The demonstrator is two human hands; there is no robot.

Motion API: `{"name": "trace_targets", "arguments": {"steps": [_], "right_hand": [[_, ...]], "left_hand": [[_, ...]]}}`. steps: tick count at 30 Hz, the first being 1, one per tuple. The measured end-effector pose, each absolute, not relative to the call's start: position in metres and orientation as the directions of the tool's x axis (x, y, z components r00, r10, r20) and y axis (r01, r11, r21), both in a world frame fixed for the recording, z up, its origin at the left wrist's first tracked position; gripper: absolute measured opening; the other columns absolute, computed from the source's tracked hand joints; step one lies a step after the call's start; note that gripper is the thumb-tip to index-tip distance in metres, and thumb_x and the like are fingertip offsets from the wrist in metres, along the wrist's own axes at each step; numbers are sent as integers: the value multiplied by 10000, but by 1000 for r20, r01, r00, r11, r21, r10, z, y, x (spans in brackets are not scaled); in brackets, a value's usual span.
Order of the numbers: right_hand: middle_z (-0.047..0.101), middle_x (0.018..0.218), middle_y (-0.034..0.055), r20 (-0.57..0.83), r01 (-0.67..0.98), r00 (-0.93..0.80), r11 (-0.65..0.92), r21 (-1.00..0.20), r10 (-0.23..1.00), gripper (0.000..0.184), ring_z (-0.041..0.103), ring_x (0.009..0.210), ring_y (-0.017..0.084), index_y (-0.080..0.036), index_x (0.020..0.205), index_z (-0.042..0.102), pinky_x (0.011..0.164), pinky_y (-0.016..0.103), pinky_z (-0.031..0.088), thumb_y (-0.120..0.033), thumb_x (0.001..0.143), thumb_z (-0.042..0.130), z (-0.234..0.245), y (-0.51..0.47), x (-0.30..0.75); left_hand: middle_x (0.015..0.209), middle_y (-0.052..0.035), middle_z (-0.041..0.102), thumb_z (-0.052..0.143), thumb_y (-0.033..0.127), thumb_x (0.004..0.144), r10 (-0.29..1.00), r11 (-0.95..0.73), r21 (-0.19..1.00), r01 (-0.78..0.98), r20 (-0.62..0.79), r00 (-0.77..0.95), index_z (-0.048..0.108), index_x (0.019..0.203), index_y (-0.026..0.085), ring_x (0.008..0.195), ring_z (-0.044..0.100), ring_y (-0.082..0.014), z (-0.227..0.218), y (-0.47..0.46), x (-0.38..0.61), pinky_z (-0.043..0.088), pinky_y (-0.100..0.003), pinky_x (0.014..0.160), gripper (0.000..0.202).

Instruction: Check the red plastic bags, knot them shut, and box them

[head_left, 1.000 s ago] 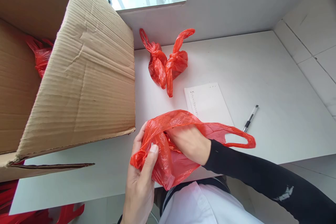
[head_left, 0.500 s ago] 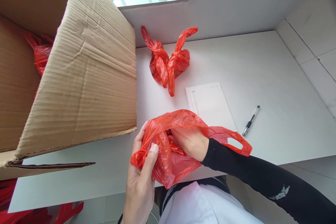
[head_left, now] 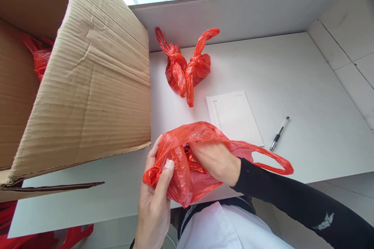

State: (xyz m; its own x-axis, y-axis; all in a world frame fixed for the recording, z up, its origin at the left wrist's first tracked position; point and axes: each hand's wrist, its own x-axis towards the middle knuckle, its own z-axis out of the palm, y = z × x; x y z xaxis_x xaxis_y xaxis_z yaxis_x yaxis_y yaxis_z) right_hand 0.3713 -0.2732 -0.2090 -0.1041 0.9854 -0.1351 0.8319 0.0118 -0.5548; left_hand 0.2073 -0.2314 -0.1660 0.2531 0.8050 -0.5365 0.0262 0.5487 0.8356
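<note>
So, carton (head_left: 87, 81) bounds left; worktop (head_left: 298, 78) spreads right
Left hand (head_left: 156, 196) pinches red bag (head_left: 180, 167); right hand (head_left: 214, 159) inside, grip hidden

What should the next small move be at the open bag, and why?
I'd probably ease the right hand slightly outward until its fingers show. They are hidden inside the open red bag, beside a shiny red item, so its grip can't be judged. The left hand holds the bag's bunched side, which should steady it.

Box (head_left: 87, 74) leftward — room right of pen (head_left: 279, 134)
</note>
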Motion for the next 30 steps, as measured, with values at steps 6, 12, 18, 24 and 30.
{"name": "trace_targets", "arguments": {"steps": [6,12,18,24,30], "right_hand": [[717,834,146,-343,951,-87,-25,-309,935,235,704,732,265,-88,1020,629,580,329,517,49,870,511,-210,-287,347],[721,874,130,-318,946,-162,56,-318,934,243,700,714,259,-102,1057,615,528,340,488,25,881,505,-219,-294,338],[732,871,90,-251,925,-165,61,-376,954,241,705,730,232,-129,1183,570,568,326,473,-55,982,461,-210,-284,350],[737,893,60,-250,913,-130,17,-408,960,273,716,759,227,-171,1279,535,645,325,506,-121,1018,473,-222,-269,349],[740,936,142,-292,908,18,-138,-397,956,272,724,812,249,-104,1252,536,723,357,529,-60,1020,401,-220,-266,353]], "left_hand": [[1456,-4,634,754,427,880,808,547,836,38,-539,238,553,1466,391,1433,505,-300,-166,-231,212,484,-348,1140,621],[1469,0,627,761,433,874,810,547,837,29,-538,234,511,1504,392,1431,508,-292,-165,-233,211,482,-343,1144,680],[1501,18,599,748,409,896,807,547,837,6,-530,260,508,1503,410,1451,486,-273,-167,-235,211,459,-327,1164,653],[1486,-20,611,736,421,900,818,524,851,35,-514,258,486,1526,395,1433,507,-316,-164,-234,211,489,-379,1141,674],[1452,-18,639,714,422,917,795,557,830,25,-541,274,458,1540,407,1378,567,-307,-168,-235,209,516,-375,1112,673]]}}
